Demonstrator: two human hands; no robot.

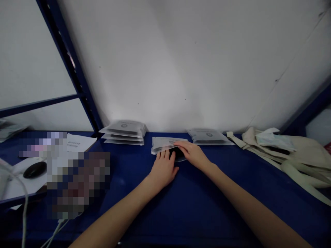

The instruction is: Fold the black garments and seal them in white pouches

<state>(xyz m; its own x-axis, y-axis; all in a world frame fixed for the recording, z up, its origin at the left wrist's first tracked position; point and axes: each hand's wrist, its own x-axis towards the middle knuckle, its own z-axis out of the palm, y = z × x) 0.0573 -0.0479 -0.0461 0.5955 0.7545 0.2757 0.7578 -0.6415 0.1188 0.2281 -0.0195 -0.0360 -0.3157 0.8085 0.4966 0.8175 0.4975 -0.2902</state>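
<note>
A frosted plastic bag (164, 144) lies on the blue table top, with a round black object (179, 155) partly inside its open right end. My left hand (162, 168) holds the bag's near edge with its fingertips. My right hand (192, 153) lies across the bag's mouth, its fingers over the top of the black object. Part of that object is hidden by the bag and my fingers.
Near the wall stand a stack of sealed bags (124, 132) and a single bag (208, 136). A cloth tote (287, 155) lies at right. At left are papers (80, 143), a black computer mouse (34, 169) and pixelated patches. A blue metal shelf post (77, 79) rises there.
</note>
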